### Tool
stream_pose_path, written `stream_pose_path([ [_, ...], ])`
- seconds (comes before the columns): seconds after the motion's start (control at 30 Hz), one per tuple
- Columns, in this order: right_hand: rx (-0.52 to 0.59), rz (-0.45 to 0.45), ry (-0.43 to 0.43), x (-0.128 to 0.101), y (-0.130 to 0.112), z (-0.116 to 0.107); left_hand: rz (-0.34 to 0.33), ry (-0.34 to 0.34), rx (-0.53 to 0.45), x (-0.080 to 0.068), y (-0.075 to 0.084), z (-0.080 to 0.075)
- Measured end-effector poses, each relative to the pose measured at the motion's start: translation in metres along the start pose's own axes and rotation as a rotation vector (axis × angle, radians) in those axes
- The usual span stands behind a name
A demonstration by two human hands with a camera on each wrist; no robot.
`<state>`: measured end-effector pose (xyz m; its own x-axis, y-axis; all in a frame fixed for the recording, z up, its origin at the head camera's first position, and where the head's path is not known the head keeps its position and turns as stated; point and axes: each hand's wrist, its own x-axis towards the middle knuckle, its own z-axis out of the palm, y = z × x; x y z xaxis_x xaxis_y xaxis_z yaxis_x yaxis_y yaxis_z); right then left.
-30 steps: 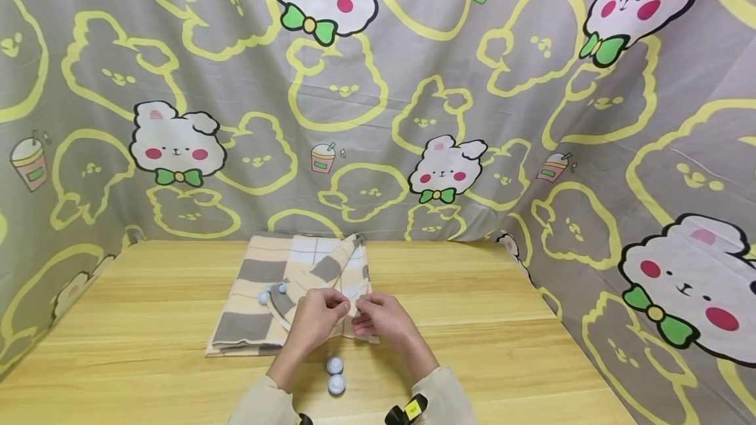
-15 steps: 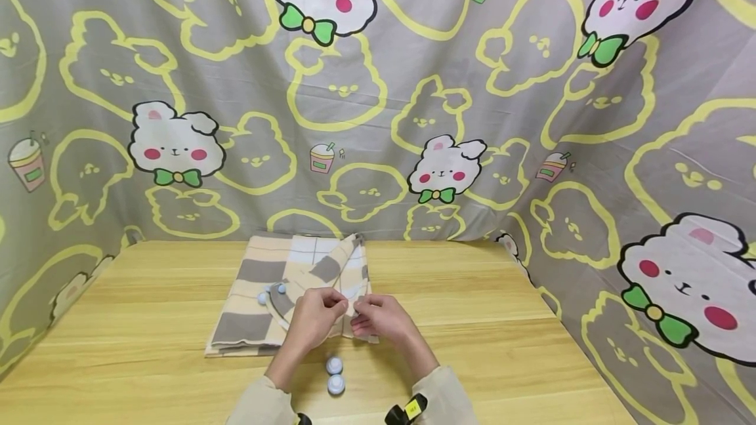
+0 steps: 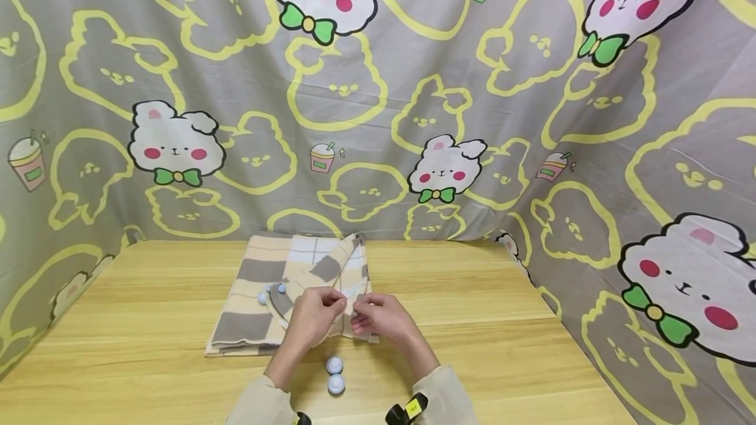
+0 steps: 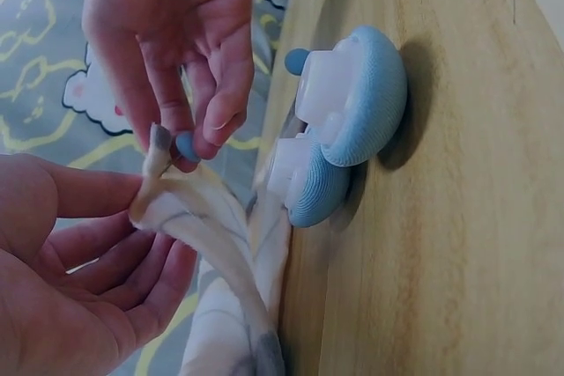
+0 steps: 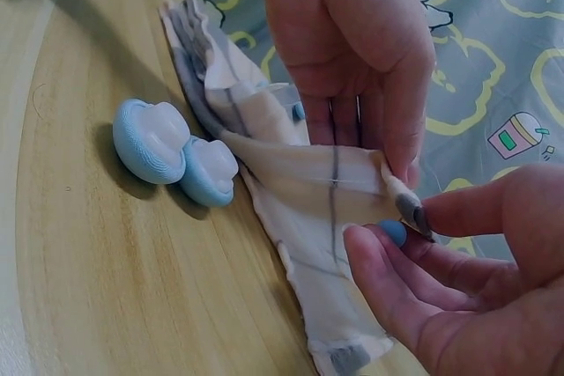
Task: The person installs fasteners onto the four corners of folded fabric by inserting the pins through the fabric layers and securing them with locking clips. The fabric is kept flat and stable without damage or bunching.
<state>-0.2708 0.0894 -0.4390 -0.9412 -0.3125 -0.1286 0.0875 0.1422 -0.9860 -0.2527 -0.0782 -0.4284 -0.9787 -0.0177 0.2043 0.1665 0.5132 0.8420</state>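
Checked cloth [image 3: 277, 294]: folded on the counter [image 3: 147, 346], one corner lifted. Left hand [image 3: 313, 320]: fingers [image 5: 370, 121] pinch the raised corner. Right hand [image 3: 380, 321]: fingers [image 5: 388, 279] pinch a small blue clip [image 5: 393, 232] against the same corner. Two more blue clips [image 3: 335, 374]: on the counter just below both hands, touching each other.

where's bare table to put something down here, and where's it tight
Bare wood lies left of the checked cloth toward the curtain, and right of it to the table edge. It is tight in the near middle: left hand and right hand pinch the cloth above two blue clips.
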Motion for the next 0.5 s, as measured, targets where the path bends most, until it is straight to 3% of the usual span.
stream_pose_path([
  [0.5, 0.015, -0.003, 0.04, 0.0006, 0.0037, 0.0009, 0.045, -0.036, -0.002, -0.0023, -0.0006, 0.0037],
])
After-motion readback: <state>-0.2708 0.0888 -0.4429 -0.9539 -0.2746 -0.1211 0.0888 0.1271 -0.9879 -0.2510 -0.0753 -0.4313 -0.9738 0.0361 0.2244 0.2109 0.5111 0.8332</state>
